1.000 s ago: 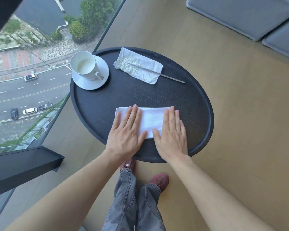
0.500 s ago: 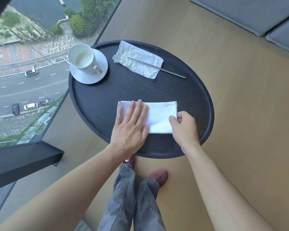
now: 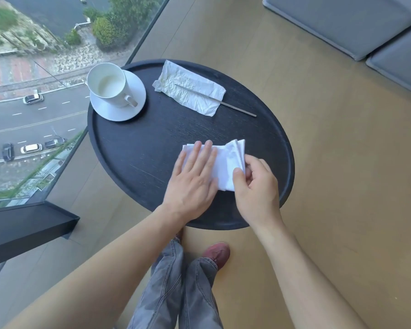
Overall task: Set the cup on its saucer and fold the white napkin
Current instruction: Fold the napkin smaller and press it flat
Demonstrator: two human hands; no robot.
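A white cup (image 3: 108,84) stands upright on its white saucer (image 3: 131,110) at the far left of the round black table (image 3: 138,148). The white napkin (image 3: 226,160), folded into a strip, lies near the table's front edge. My left hand (image 3: 192,184) presses flat on the napkin's left half, fingers spread. My right hand (image 3: 254,184) pinches the napkin's right end between thumb and fingers and holds that end lifted off the table, turned toward the left.
A crumpled white wrapper (image 3: 190,87) with a thin metal stick (image 3: 226,104) across it lies at the table's far side. A floor-to-ceiling window (image 3: 33,91) is on the left. Grey cushions (image 3: 342,27) sit at upper right. My legs and red shoes (image 3: 217,254) are below the table.
My right hand went from lying flat on the napkin to pinching its right end and lifting it leftward. My left hand stayed pressed on the left half.
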